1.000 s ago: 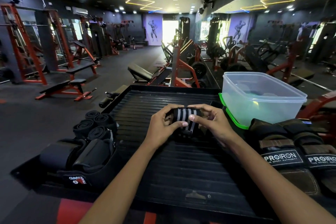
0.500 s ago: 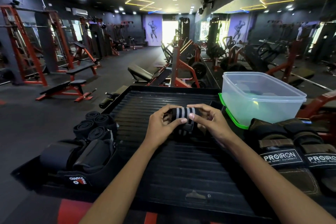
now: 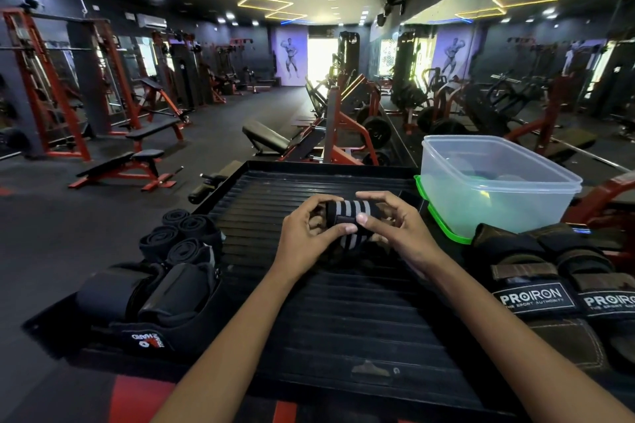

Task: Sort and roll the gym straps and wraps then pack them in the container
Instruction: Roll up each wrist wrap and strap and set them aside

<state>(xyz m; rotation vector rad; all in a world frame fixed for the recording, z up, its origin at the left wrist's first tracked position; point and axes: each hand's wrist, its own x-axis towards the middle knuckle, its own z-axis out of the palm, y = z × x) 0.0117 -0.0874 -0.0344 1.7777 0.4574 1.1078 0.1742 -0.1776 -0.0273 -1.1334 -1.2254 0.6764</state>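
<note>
A black wrap with grey stripes (image 3: 347,211), rolled into a tight cylinder, sits between both hands above the ribbed black platform (image 3: 343,302). My left hand (image 3: 307,233) grips its left end, thumb across the front. My right hand (image 3: 395,230) holds the right end, thumb pressing on the dark tab at the front. A clear plastic container (image 3: 494,185) stands at the right on a green lid (image 3: 439,220). Several rolled black wraps (image 3: 182,237) lie at the platform's left edge.
Black padded straps (image 3: 147,295) lie at the near left. Brown and black PROIRON straps (image 3: 556,282) are piled at the near right, in front of the container. Beyond the platform are red gym benches, racks and machines on a dark floor.
The loose tail of the striped wrap that hung below the roll has been wound in. Both hands stayed in place, fingers shifting around the roll.
</note>
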